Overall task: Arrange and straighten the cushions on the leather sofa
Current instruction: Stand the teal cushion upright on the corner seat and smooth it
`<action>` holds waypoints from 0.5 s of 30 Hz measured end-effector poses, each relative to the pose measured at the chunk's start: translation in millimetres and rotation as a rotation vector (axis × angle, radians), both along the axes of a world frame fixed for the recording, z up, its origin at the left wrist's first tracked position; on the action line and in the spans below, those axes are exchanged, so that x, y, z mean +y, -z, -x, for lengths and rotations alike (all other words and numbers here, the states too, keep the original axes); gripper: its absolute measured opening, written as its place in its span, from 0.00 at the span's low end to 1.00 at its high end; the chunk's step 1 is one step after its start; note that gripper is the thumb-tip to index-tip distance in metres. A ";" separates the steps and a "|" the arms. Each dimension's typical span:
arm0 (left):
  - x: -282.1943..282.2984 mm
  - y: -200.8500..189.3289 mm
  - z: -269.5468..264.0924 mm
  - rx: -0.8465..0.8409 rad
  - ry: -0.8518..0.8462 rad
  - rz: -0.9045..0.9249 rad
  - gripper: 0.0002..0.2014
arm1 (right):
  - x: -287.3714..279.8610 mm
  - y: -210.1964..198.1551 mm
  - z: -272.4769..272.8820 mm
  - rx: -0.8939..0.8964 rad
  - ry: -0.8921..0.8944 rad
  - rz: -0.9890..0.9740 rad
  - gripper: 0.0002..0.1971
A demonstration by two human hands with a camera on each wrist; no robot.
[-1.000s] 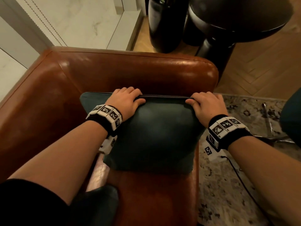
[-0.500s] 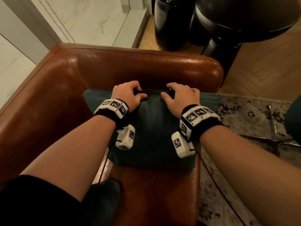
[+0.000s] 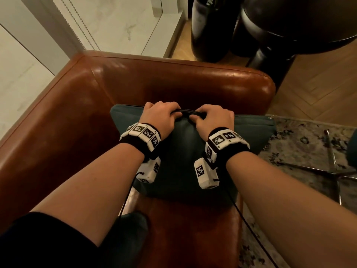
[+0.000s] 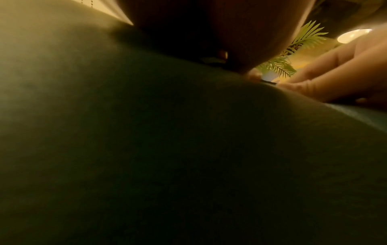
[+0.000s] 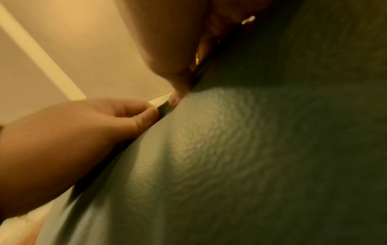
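A dark teal cushion (image 3: 179,151) stands on the brown leather sofa (image 3: 173,84), leaning toward its backrest. My left hand (image 3: 162,115) and right hand (image 3: 212,117) grip its top seam close together near the middle, fingers curled over the edge, thumbs on the front. In the left wrist view the cushion fabric (image 4: 188,149) fills the frame, and the right hand's fingers (image 4: 335,74) pinch the seam. The right wrist view shows the textured cushion face (image 5: 251,149) and the left hand (image 5: 83,124) pinching the same edge.
A second dark cushion (image 3: 129,227) lies on the seat near my left elbow. Black round furniture (image 3: 289,26) and a dark vase (image 3: 212,26) stand behind the sofa. A patterned rug (image 3: 309,151) with metal legs (image 3: 332,171) lies to the right, a white wall (image 3: 29,64) to the left.
My right hand has slid left along the cushion's top edge from the right corner to the middle. The left hand moved slightly right, so both now grip side by side.
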State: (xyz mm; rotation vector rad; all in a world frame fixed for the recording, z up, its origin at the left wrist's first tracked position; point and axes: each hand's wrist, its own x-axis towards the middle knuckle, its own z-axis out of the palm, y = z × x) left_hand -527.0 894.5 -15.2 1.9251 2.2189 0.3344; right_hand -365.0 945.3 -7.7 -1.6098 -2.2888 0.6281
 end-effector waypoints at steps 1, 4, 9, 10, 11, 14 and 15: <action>-1.8 1.5 5.5 0.029 0.030 0.008 0.11 | 2.0 0.7 -2.5 0.019 0.025 0.022 0.11; -7.1 0.6 26.6 0.153 0.072 0.068 0.10 | 0.2 2.3 -4.9 0.058 0.048 0.056 0.10; -9.2 1.7 35.5 0.106 0.022 0.032 0.10 | 2.2 3.7 -18.7 -0.041 -0.137 -0.031 0.19; -12.2 3.9 41.9 0.097 0.033 0.042 0.11 | 6.2 3.2 -30.7 -0.112 -0.170 -0.063 0.21; -15.9 5.4 49.3 0.098 0.057 0.060 0.12 | 10.9 3.5 -43.8 -0.168 -0.175 -0.079 0.22; -22.6 6.9 63.2 0.109 0.055 0.028 0.10 | 18.0 1.8 -72.0 -0.180 -0.129 -0.065 0.16; -20.6 5.8 62.9 0.111 0.027 -0.003 0.09 | 18.4 1.9 -73.5 -0.159 -0.124 -0.078 0.15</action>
